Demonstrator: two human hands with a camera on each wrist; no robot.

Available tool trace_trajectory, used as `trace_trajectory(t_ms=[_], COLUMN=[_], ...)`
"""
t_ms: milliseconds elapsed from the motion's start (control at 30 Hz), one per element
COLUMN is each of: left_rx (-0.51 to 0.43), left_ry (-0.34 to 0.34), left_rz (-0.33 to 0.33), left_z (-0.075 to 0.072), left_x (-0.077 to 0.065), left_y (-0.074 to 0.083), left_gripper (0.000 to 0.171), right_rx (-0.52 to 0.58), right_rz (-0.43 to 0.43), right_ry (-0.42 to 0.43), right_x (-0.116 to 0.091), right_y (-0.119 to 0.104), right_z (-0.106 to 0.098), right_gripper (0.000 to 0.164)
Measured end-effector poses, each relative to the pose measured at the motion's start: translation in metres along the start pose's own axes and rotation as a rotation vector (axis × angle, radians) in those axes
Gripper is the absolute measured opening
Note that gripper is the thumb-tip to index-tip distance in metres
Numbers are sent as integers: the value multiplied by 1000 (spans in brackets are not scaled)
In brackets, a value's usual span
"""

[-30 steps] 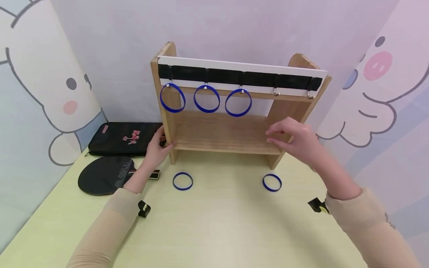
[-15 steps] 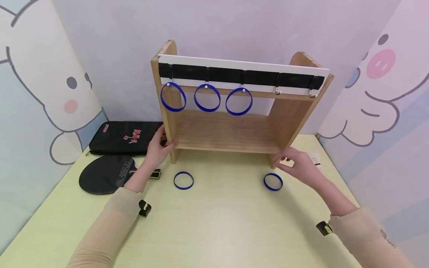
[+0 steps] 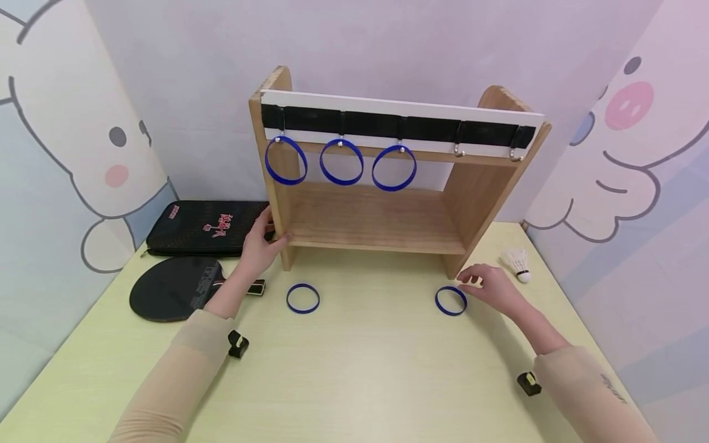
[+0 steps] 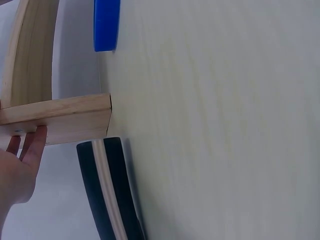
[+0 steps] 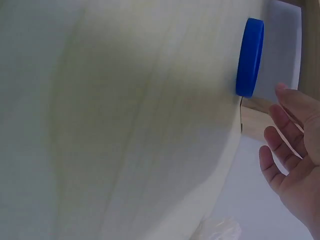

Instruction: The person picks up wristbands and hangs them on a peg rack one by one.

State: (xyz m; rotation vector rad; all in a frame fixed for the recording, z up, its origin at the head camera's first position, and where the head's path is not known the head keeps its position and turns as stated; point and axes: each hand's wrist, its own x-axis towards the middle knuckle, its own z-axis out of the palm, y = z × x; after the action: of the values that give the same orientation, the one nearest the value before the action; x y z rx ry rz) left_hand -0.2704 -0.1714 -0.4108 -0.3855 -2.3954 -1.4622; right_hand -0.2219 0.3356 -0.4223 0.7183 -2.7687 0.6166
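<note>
My left hand point(image 3: 259, 249) grips the left side panel of a wooden shelf point(image 3: 376, 215), thumb at its front edge and fingers on the outer face. In the left wrist view, fingertips press the panel point(image 4: 75, 122). My right hand point(image 3: 493, 288) hovers at the shelf's right foot, fingers loosely bent and holding nothing. Close to its fingertips lies a blue ring point(image 3: 451, 314) on the table; the right wrist view shows a small gap between them. Another blue ring point(image 3: 303, 312) lies at the left. Three more hang from hooks on the black-and-white rail point(image 3: 368, 125); the two right hooks point(image 3: 458, 149) are bare.
Left of the shelf are a black zip case point(image 3: 194, 231) and a black table tennis bat point(image 3: 172, 289), its handle passing under the left forearm. A white shuttlecock point(image 3: 517, 263) lies on the right of the table point(image 3: 376, 363). Cartoon-printed walls point(image 3: 609, 154) stand around.
My right hand came down from beside the shelf's right panel, past its lower corner, to the right ring. The shuttlecock has come into full view. The left hand stays in place.
</note>
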Motion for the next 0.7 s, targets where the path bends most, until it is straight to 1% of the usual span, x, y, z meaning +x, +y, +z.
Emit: trace_trajectory(t_ms=[100, 167, 300, 467, 600, 700], left_rx=[0, 7, 1, -21, -21, -21], left_ry=[-4, -4, -7, -13, -15, -16], left_rz=[2, 3, 0, -8, -9, -9], left_z=[0, 0, 0, 0, 0, -1], left_x=[0, -1, -1, -1, 0, 0], left_y=[-1, -1, 0, 2, 3, 3], left_gripper=[75, 75, 75, 75, 75, 75], right_rx=[24, 48, 91, 106, 107, 108], right_rz=[51, 68, 73, 81, 66, 38], right_ry=[-42, -63, -109, -161, -169, -151], right_x=[-1, -1, 1, 3, 4, 4], right_y=[7, 10, 14, 13, 12, 10], right_z=[5, 7, 11, 12, 11, 9], right_gripper=[10, 9, 9, 11, 9, 10])
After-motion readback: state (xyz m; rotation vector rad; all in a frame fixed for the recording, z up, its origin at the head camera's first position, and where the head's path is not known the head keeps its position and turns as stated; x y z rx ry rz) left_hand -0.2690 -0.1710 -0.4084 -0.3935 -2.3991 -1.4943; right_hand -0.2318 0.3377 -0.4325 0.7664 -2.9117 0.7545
